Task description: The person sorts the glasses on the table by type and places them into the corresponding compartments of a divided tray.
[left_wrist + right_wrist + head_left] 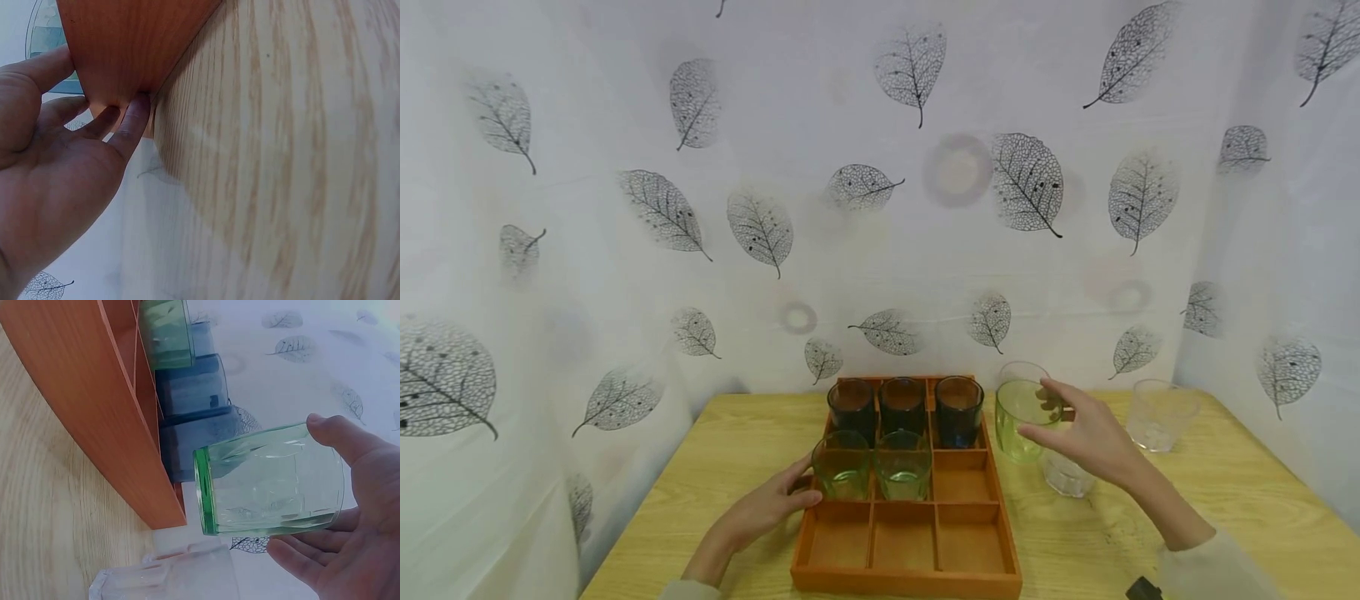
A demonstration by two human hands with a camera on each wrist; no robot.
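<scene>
Fingers [297, 559] of the right hand [1086, 433] are spread to the width of one green glass [1018, 437], with the glass pinched between thumb and fingertips. I observe this glass upright, raised above the counter [722, 454], just beside the right wall of the wooden tray [910, 581].

Left hand [760, 510]: fingers extended with a slight bend, touching the tray's left outer wall. They hold no glass.

Surroundings: a clear glass [1067, 481] stands on the counter below the right hand, which partly covers it from my head view. A second clear tumbler [1163, 421] stands farther right, well apart from the tray. One clear rim [1024, 367] shows behind the held glass; I cannot tell whether it belongs to a third. A white curtain [850, 108] with leaf prints hangs behind the counter.

Count: three green glasses, including the held one; three dark blue glasses [853, 410]; at least two clear ones.

Tray contents: nine compartments, three by three. Back row: three blue, one per compartment. Middle row: two green, left and centre.
</scene>
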